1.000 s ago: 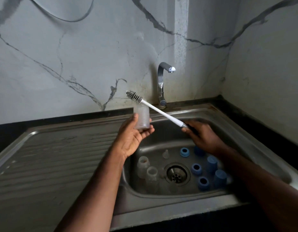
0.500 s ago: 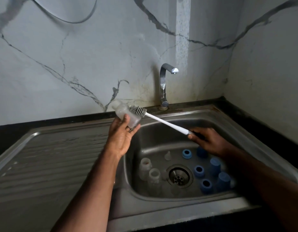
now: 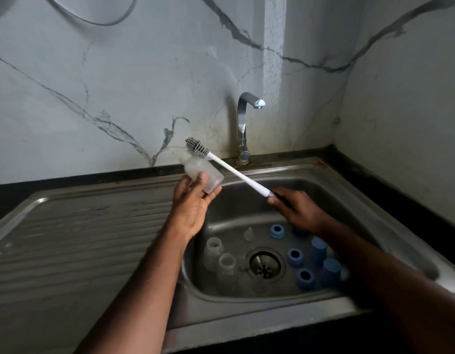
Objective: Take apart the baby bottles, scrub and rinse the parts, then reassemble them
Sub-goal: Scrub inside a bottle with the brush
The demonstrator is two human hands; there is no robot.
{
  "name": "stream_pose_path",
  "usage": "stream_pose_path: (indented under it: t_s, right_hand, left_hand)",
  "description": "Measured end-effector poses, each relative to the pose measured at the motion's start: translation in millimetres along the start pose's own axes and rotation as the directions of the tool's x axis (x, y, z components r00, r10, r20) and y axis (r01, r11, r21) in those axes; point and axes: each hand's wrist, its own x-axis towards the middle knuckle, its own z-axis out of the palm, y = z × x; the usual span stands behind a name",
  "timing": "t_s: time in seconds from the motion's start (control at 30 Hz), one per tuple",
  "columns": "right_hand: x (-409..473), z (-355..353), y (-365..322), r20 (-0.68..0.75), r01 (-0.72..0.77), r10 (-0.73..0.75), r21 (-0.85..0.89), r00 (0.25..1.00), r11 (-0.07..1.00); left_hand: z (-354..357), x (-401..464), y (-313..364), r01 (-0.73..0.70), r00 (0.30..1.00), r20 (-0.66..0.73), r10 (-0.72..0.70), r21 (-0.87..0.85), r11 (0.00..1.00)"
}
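Open air lies above the sink basin at frame centre. The left hand grips the tilted bottle there; the right hand grips the brush, its bristles beside the bottle's top.

Two bare forearms, no sleeves, no jewellery.

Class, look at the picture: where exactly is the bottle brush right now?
In the head view the bottle brush slants above the sink: the right hand holds its handle, and its bristles lie against the clear bottle in the left hand, left of the tap.
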Motion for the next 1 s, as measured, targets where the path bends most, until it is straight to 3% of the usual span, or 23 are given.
stream_pose_path:
  t_s: [0.1, 0.27, 0.43, 0.6, 0.73, 1.0]
  right_hand:
    - [-5.5, -13.2, 9.7, 0.060, -0.026, 0.029, -0.046, 0.998, 0.999]
    - [2.7, 0.4, -3.2, 0.032, 0.031, -0.031, 0.000, 0.999, 1.000]
    - [-3.4, -13.1, 9.8, 0.073, -0.022, 0.025, -0.046, 0.997, 0.999]
    - [5.8, 0.6, -4.4, 0.032, 0.034, -0.034, 0.000, 0.999, 0.999]
    - [-4.3, -17.7, 4.1, 0.066, -0.009, 0.010, -0.008, 0.998, 1.000]
    - [6.9, -4.2, -7.5, 0.093, 0.022, -0.022, 0.000, 0.995, 1.000]
  left_hand:
    - [-12.9, 6.1, 16.0, -0.074, 0.994, -0.090, 0.060, -0.155, 0.985]
    - [2.1, -4.9, -6.6, 0.002, 1.000, 0.011, -0.003, 0.063, 0.998]
    - [-19.6, 10.4, 15.7, -0.100, 0.988, -0.130, 0.078, -0.177, 0.979]
    - [4.2, -6.0, -7.2, 0.004, 1.000, 0.025, -0.006, 0.060, 0.998]
    - [-12.4, 5.8, 8.0, -0.017, 0.996, -0.085, 0.001, -0.183, 0.983]
    - [2.5, -0.4, 8.7, 0.039, 0.992, -0.122, -0.042, -0.026, 0.999]
